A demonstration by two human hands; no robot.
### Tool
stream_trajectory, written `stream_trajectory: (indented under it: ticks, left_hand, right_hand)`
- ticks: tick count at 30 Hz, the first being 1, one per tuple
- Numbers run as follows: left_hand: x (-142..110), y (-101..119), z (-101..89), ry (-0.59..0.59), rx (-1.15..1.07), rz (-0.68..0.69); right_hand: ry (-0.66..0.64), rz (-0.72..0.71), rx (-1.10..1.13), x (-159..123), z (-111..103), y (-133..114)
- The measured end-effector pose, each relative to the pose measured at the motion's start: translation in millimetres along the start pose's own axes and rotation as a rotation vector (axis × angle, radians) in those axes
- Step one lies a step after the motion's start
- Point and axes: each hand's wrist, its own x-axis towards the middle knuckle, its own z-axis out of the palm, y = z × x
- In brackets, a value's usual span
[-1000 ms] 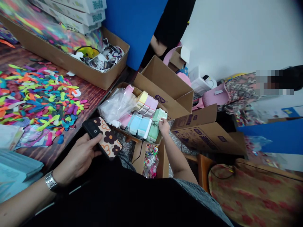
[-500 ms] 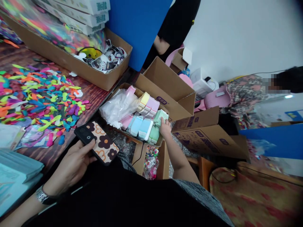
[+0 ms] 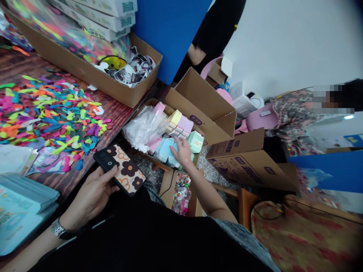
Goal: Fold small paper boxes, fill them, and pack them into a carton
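Observation:
A phone [image 3: 129,170] in a flower-patterned case is held in my left hand [image 3: 92,198], thumb across its back near the camera lenses. My right hand [image 3: 183,153] reaches into a cardboard box with its fingers apart, over light blue stacks of paper pieces [image 3: 163,148]. Whether the fingertips touch the blue stack is hard to make out. Beside that hand lies a mint green stack [image 3: 195,141], its near neighbours partly covered by my wrist. Yellow [image 3: 174,119] and lilac stacks [image 3: 185,126] stand behind, and a clear plastic bag [image 3: 144,126] fills the box's left side.
Colourful balloons [image 3: 56,117] are spread over the wooden table [image 3: 96,94] at left, near light blue packs [image 3: 22,211]. A long carton [image 3: 124,94] holds stickers. An open carton [image 3: 204,109] adjoins the stack box; another box [image 3: 167,185] sits below. Two people are beyond.
My right hand has moved left from the mint green stack to the light blue stacks. The left hand still holds the phone, and the whole view has shifted slightly.

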Motion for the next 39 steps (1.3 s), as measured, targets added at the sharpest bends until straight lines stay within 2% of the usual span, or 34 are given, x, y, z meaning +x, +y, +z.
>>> stream_trajectory:
  ticks: [5,8,16,19,21,23,25,28,30,33,36,39]
  left_hand:
    - [-4.3,-1.1,-0.6,-0.004,-0.034,-0.036]
    - [-5.3,-2.2,-1.9,-0.008,-0.041,-0.035]
    - [-3.2,-5.5,-4.5,-0.013,-0.028,-0.021]
    - [-3.0,-5.2,-5.6,-0.006,-0.025,-0.052]
    - [-2.0,-5.7,-6.0,-0.016,-0.012,-0.063]
    - [-0.8,-6.3,-5.4,-0.030,0.014,-0.062]
    - [0.0,-6.4,-4.0,-0.041,0.026,-0.061]
    - [-0.3,-5.1,-1.0,-0.048,0.011,-0.065]
    - [-1.5,-4.1,0.8,-0.050,0.008,-0.068]
    - [-3.6,-3.7,2.5,-0.056,0.010,-0.068]
    - [-4.1,-4.6,2.6,-0.044,0.016,-0.086]
    - [-3.0,-5.3,2.4,-0.025,0.035,-0.103]
  right_hand:
    - [-0.401,-0.490,-0.240,16.3,-23.1,-30.7]
    - [-0.576,-0.620,-0.304,22.5,-23.6,-41.2]
    - [-0.491,-0.811,-0.502,33.6,-19.8,-59.0]
    - [-0.462,-0.844,-0.509,31.1,-27.4,-60.3]
    - [-0.396,-0.875,-0.511,29.0,-38.0,-55.5]
    - [-0.269,-0.891,-0.505,25.8,-55.0,-44.0]
    - [-0.118,-0.837,-0.496,20.8,-77.2,-25.1]
    - [0.044,-0.619,-0.530,11.9,-110.8,15.2]
    - [0.085,-0.475,-0.594,8.5,-123.9,45.8]
    - [0.039,-0.375,-0.687,11.6,-120.8,88.5]
    - [-0.069,-0.407,-0.730,22.2,-98.3,119.3]
    - [-0.126,-0.456,-0.735,35.2,-74.6,134.5]
